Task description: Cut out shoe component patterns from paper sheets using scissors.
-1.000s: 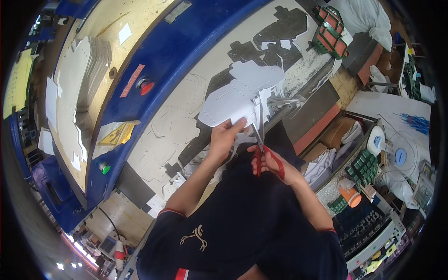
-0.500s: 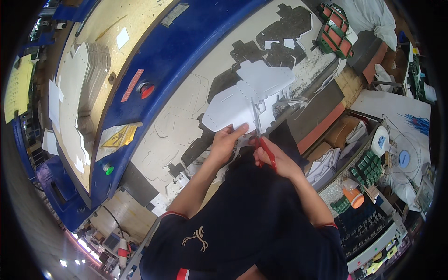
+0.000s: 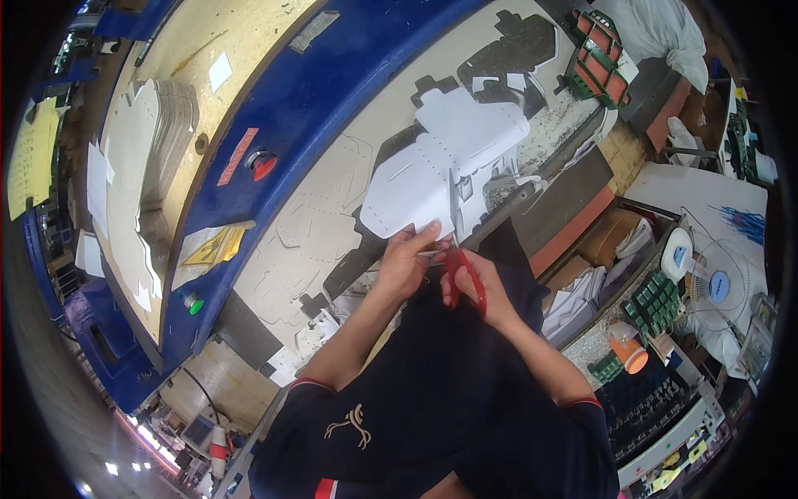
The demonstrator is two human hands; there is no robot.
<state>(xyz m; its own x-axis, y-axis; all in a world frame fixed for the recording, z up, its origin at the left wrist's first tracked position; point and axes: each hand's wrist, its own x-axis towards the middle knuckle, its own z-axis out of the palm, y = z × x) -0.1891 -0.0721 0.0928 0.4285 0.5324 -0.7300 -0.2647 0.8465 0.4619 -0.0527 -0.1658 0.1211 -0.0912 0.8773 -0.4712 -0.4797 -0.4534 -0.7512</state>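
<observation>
My left hand [image 3: 405, 262] pinches the near edge of a white die-cut sheet [image 3: 405, 194], thumb on top. The sheet has rows of small holes and slits and spreads away from me over the board. In my right hand [image 3: 485, 289] are red-handled scissors [image 3: 478, 285], fingers through the loops. Their blades point away from me and lie along the sheet's right side, just right of my left fingertips. White scraps [image 3: 478, 195] hang or lie right beside the blades. My left fingers below the sheet are partly hidden.
Under the sheet lies a pale board [image 3: 303, 200] with dark cut-out shapes. A blue machine beam [image 3: 332, 79] with a red button [image 3: 263, 165] runs along the left. Stacked cut sheets [image 3: 170, 116] stand beyond it. A green cutting die [image 3: 600, 60] sits at the far right, an orange-lidded jar [image 3: 634, 358] nearer.
The scissors and my right hand have shifted slightly left and toward me, and the handles look turned more upright. The sheet's far part has moved slightly; my left hand keeps its hold.
</observation>
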